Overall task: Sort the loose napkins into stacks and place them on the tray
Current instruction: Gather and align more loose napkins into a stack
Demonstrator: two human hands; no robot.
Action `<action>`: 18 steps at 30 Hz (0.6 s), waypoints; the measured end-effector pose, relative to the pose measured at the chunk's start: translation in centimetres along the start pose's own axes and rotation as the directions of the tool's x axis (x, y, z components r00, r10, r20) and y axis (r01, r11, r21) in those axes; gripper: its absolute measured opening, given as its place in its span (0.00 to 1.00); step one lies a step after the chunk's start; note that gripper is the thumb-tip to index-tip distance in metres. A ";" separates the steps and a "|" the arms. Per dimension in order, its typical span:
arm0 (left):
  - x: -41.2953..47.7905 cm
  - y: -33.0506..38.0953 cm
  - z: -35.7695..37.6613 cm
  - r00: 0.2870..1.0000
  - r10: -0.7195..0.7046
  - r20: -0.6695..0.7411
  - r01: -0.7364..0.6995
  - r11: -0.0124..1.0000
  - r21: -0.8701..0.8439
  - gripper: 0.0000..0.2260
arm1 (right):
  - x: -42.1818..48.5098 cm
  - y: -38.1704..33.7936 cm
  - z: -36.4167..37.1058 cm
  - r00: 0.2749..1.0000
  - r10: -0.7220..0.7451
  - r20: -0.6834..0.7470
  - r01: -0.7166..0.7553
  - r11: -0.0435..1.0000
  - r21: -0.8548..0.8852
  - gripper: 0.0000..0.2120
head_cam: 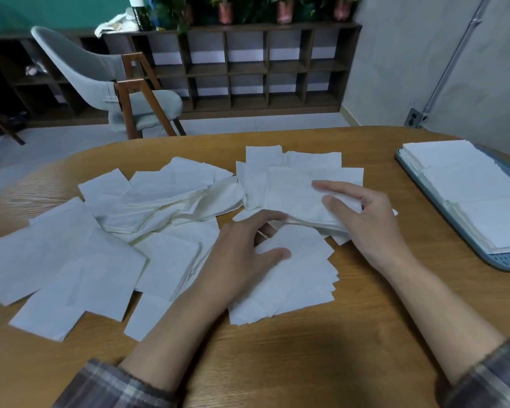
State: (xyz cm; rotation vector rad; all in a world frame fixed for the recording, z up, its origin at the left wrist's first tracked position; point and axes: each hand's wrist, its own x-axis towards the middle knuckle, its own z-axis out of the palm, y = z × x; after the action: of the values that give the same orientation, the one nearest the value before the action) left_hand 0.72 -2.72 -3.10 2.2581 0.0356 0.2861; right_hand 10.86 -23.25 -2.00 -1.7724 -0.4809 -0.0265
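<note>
Several loose white napkins (71, 254) lie scattered over the left and middle of the wooden table (277, 363). My right hand (368, 219) pinches a small bundle of napkins (295, 192) at its right edge, thumb on top and fingers underneath, lifting it slightly. My left hand (242, 248) hovers beside it with fingers loosely curled, the fingertips touching the bundle's near edge above another pile of napkins (289, 287). At the right, a blue-grey tray (507, 260) carries neat stacks of napkins (465, 189).
A grey chair with wooden legs (112, 86) stands beyond the table's far edge. A dark cubby shelf (248, 66) with potted plants lines the back wall. Bare wood lies between the napkins and the tray, and along the near edge.
</note>
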 end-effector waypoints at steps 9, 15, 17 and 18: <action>-0.2 0.7 -1.1 0.990 0.139 -0.009 -0.139 0.976 -0.166 0.13 | 0.2 0.2 -0.1 1.000 -0.008 -0.014 0.008 1.000 0.014 0.12; 0.1 1.4 -2.1 0.993 0.104 -0.049 -0.114 0.903 -0.415 0.16 | -0.4 -0.2 0.1 0.953 0.039 0.300 -0.115 0.964 0.241 0.18; 0.1 1.5 -2.0 0.988 0.111 -0.109 -0.145 0.909 -0.390 0.17 | -0.8 -0.4 0.5 0.937 0.044 0.347 -0.119 0.973 0.199 0.14; 0.1 1.4 -1.9 0.987 0.104 -0.122 -0.144 0.913 -0.382 0.18 | -0.9 -0.6 0.7 0.945 0.043 0.325 -0.104 0.980 0.171 0.10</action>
State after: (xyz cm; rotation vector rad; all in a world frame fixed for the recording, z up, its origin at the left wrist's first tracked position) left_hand 0.34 -2.19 -0.82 1.8497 -0.1057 0.4335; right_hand 9.69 -22.74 -1.85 -1.6133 -0.6286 0.3550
